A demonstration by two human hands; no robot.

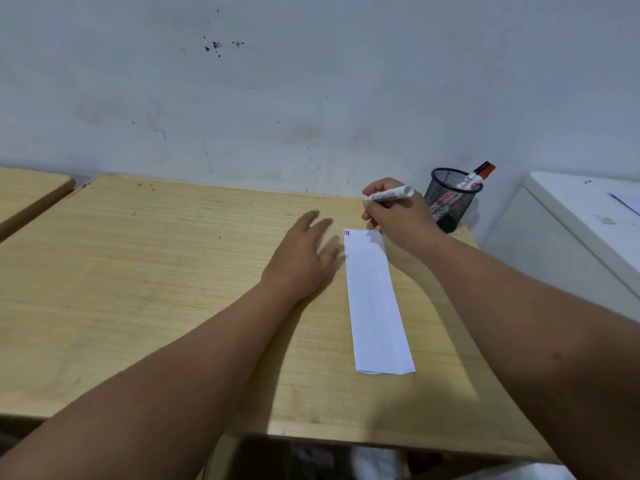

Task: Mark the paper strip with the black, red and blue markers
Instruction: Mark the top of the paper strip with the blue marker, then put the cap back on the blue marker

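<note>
A long white paper strip (375, 303) lies on the wooden desk (156, 271), running from near me toward the wall. Small black, red and blue marks (347, 233) sit at its far left corner. My right hand (398, 216) hovers over the strip's far end and grips a white-bodied marker (391, 194), held almost level; its tip and colour are hidden by my fingers. My left hand (308, 254) rests flat on the desk just left of the strip, fingers spread, holding nothing.
A black mesh pen cup (450, 202) stands at the desk's far right corner with a red-capped and a black-capped marker (479, 174) in it. A white cabinet (581, 230) is to the right. A second wooden desk (27, 192) adjoins on the left.
</note>
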